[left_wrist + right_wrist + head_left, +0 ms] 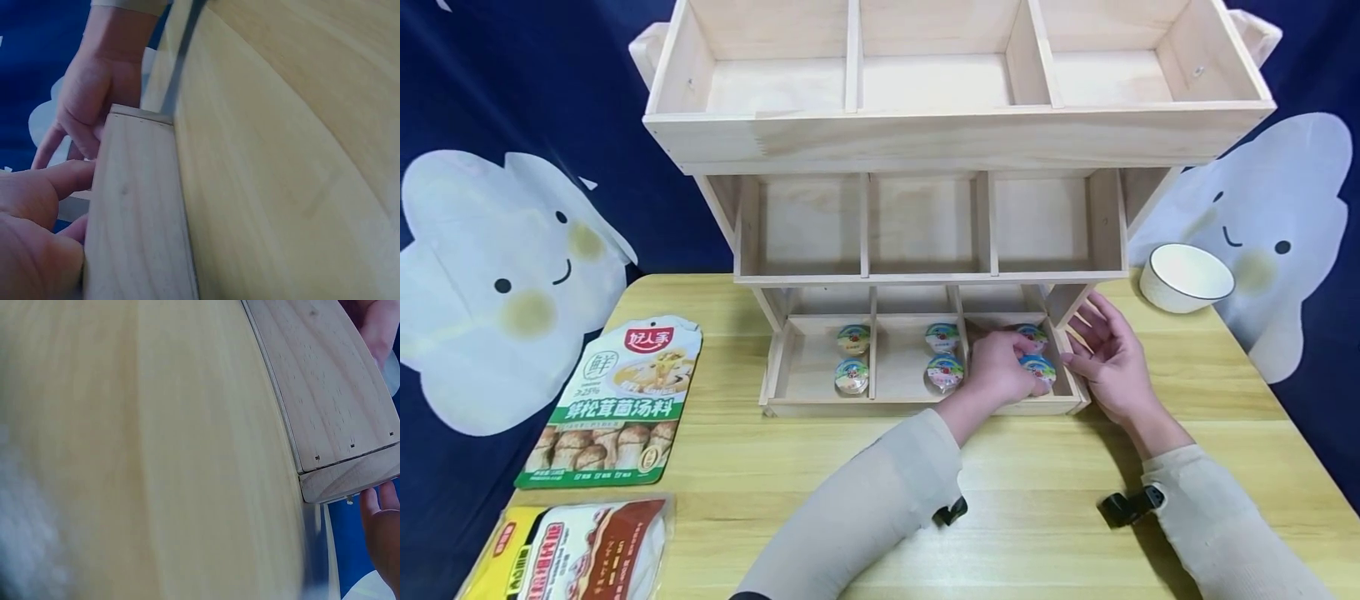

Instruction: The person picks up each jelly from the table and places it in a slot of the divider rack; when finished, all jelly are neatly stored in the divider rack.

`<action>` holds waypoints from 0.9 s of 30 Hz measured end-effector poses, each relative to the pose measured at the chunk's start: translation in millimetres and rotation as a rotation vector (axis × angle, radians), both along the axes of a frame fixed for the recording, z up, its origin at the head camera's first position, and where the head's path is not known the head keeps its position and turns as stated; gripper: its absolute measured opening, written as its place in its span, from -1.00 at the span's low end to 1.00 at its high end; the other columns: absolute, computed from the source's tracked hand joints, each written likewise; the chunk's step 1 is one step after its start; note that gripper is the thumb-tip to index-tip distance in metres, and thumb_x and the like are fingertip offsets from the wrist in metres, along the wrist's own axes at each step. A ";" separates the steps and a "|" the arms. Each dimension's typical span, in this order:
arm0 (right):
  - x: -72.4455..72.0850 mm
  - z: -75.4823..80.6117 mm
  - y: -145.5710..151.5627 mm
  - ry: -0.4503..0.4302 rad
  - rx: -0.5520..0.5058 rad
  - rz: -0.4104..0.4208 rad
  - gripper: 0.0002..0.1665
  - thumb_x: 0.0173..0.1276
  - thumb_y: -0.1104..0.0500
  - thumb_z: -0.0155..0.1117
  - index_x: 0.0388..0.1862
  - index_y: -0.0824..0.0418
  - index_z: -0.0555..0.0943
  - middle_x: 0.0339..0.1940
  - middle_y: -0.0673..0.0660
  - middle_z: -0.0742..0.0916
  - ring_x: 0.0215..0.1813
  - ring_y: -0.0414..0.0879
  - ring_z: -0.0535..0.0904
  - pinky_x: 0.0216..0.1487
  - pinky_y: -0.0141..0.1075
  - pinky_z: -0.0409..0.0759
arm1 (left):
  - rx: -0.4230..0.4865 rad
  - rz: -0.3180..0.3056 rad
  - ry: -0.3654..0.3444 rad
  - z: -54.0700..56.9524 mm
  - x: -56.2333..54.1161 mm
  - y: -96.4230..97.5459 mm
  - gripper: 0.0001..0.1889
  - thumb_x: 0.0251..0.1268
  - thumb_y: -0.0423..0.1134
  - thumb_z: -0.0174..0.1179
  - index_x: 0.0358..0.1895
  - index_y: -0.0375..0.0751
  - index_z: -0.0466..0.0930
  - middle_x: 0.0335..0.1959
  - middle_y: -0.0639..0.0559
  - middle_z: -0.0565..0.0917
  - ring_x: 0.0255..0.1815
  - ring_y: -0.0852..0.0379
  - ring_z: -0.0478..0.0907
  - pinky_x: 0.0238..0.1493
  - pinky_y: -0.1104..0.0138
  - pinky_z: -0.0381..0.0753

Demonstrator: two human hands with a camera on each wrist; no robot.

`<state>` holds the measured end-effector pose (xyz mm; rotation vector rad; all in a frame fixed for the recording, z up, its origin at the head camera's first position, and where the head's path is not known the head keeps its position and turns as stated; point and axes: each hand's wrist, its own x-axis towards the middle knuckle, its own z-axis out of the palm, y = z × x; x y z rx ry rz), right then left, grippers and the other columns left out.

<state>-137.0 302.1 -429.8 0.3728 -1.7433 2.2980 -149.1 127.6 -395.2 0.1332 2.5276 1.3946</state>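
My left hand [1003,367] reaches into the bottom right compartment of a three-tier wooden rack [955,143]. Its thumb and forefinger pinch a small jelly cup [1038,370] with a printed blue-green lid. Just behind sits another jelly cup [1032,335], partly covered by the fingers. In the left wrist view the front board [137,206] hides what the left hand [37,231] holds. At the rack's right end, my right hand [1108,358] has its fingers extended, with its thumb at the side board; the right wrist view shows its fingertips [370,499] at the board's edge.
Pairs of jelly cups stand in the bottom middle compartment [917,337] and bottom left compartment [812,358]. A white bowl [1183,292] stands at the back right. On the left lie a green-and-white soup seasoning pouch [617,400] and another food packet [568,550].
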 end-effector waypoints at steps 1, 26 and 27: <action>-0.4 -0.3 0.3 0.001 0.000 0.001 0.17 -0.10 0.93 -0.17 0.53 0.26 0.24 0.37 0.27 0.49 0.32 0.04 0.48 0.26 -0.25 0.49 | 0.016 0.002 0.011 0.7 0.1 -1.0 -0.49 -0.37 -0.32 0.68 -0.16 -0.04 0.74 -0.31 0.20 0.65 -0.27 0.28 0.52 -0.22 0.50 0.52; 2.0 7.8 6.1 -0.058 0.504 -0.173 0.19 0.03 0.74 0.24 0.60 0.06 0.18 0.49 0.29 0.38 0.44 0.04 0.32 0.40 -0.14 0.35 | -0.131 -0.146 0.419 23.8 56.4 -148.9 -0.24 0.29 -0.11 0.34 0.50 -0.20 0.23 0.45 -0.16 0.32 0.38 -0.16 0.32 0.37 -0.03 0.32; 4.3 10.5 6.5 -0.059 0.591 -0.201 0.20 0.05 0.70 0.29 0.61 0.04 0.15 0.51 0.26 0.35 0.47 0.07 0.27 0.43 -0.05 0.29 | -0.184 -0.139 0.451 24.5 57.7 -159.1 -0.21 0.30 -0.08 0.33 0.52 -0.21 0.19 0.48 -0.19 0.26 0.42 -0.20 0.26 0.38 -0.05 0.27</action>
